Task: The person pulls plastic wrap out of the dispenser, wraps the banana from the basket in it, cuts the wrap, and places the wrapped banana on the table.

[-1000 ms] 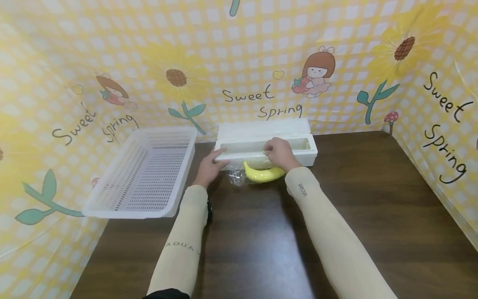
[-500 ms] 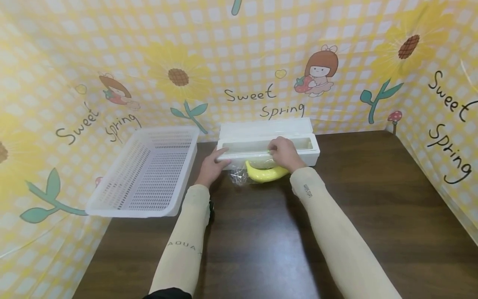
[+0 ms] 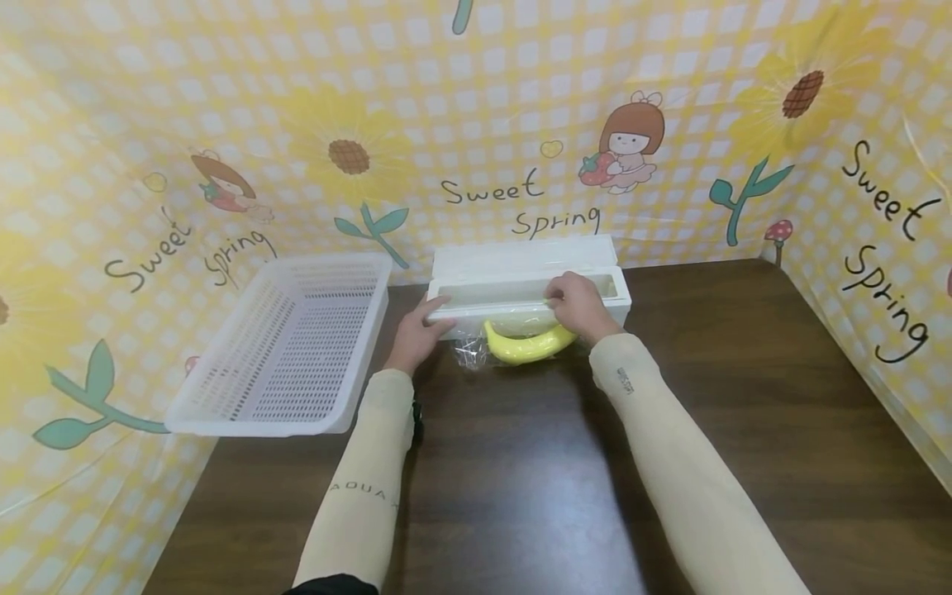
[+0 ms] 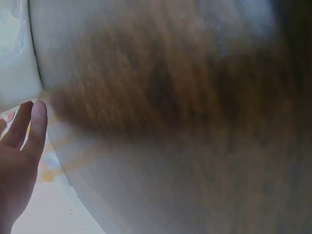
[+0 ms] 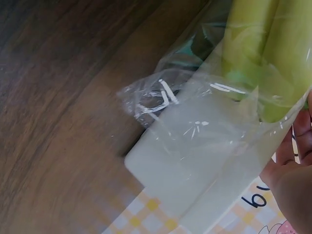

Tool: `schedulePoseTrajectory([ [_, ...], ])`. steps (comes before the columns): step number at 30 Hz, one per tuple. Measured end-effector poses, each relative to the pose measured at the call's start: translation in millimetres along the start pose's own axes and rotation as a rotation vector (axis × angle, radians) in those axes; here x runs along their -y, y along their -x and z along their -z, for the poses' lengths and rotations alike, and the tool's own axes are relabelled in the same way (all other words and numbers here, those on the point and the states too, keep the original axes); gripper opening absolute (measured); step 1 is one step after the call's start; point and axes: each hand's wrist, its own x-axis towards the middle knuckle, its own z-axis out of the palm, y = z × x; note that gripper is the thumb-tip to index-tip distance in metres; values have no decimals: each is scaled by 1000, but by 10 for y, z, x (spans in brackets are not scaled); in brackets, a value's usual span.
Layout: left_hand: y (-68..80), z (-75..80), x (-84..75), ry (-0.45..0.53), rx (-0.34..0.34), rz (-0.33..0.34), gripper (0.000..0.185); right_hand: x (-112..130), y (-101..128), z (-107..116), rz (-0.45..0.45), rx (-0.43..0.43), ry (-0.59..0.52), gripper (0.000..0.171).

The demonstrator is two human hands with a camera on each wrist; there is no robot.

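Note:
A long white cling film box (image 3: 614, 319) stands at the table's back, its lid (image 3: 524, 258) tilted up behind. My left hand (image 3: 416, 337) grips its left end, thumb at the front and fingers over the top. In the left wrist view, the left hand (image 4: 22, 161) reaches to the box's corner. My right hand (image 3: 582, 307) has curled fingers on the front rim, pinching a small green slider (image 5: 306, 105), mostly hidden. A yellow banana (image 3: 524, 349) lies before the box, under clear cling film (image 3: 470, 352) that stretches from the rim.
A white perforated plastic basket (image 3: 297, 426) stands on the left. The brown wooden table (image 3: 506, 479) spreads in front of the box. Yellow checked cloth (image 3: 476, 107) with printed flowers hangs behind and at both sides.
My right hand has slid a little to the right along the box's front rim, uncovering more of the banana. The left hand stays on the box's left end.

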Motion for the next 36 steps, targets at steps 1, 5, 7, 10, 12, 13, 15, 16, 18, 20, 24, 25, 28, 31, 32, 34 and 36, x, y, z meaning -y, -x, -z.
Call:
schedulePoseTrajectory([
  [1, 2, 1, -1, 3, 3, -1, 52, -6, 7, 7, 1, -1, 1, 15],
  [5, 0, 2, -3, 2, 6, 5, 53, -35, 26, 30, 7, -10, 12, 14],
  [7, -2, 1, -3, 1, 6, 9, 53, -46, 34, 46, 5, -12, 14, 14],
  [10, 0, 1, -9, 1, 4, 10, 53, -61, 45, 70, -15, -8, 9, 14],
  [12, 2, 0, -16, 7, 3, 11, 52, -74, 51, 84, -26, -7, 7, 14],
  [13, 5, 1, -20, 8, 2, 12, 52, -79, 54, 89, -32, -5, 5, 14],
  [15, 7, 0, -23, 14, 0, 14, 52, -95, 58, 98, -32, -9, 6, 15],
  [16, 8, 0, -23, 17, 1, 15, 52, -104, 61, 103, -29, -11, 9, 15],
  [18, 12, 0, -25, 18, 0, 16, 52, -127, 64, 113, -22, -18, 14, 15],
  [20, 11, 0, -18, 17, 1, 17, 52, -145, 68, 124, -23, -24, 12, 13],
  [24, 9, 1, -14, 10, 1, 18, 52, -175, 82, 147, -21, -24, -3, 13],
  [25, 9, -1, -11, 8, 0, 19, 52, -182, 85, 152, -20, -23, -5, 13],
  [28, 8, -9, -9, 10, 0, 24, 52, -203, 97, 166, -8, -26, 2, 13],
  [31, 6, -16, -7, 8, 1, 31, 52, -221, 105, 180, -8, -33, 14, 12],
  [32, 5, -17, -7, 9, 0, 31, 52, -228, 107, 184, -9, -36, 17, 12],
  [34, 2, -18, -8, 12, 0, 29, 52, -241, 112, 194, -7, -42, 22, 12],
  [36, -1, -19, -11, 15, -3, 28, 52, -254, 118, 208, -7, -47, 23, 12],
])
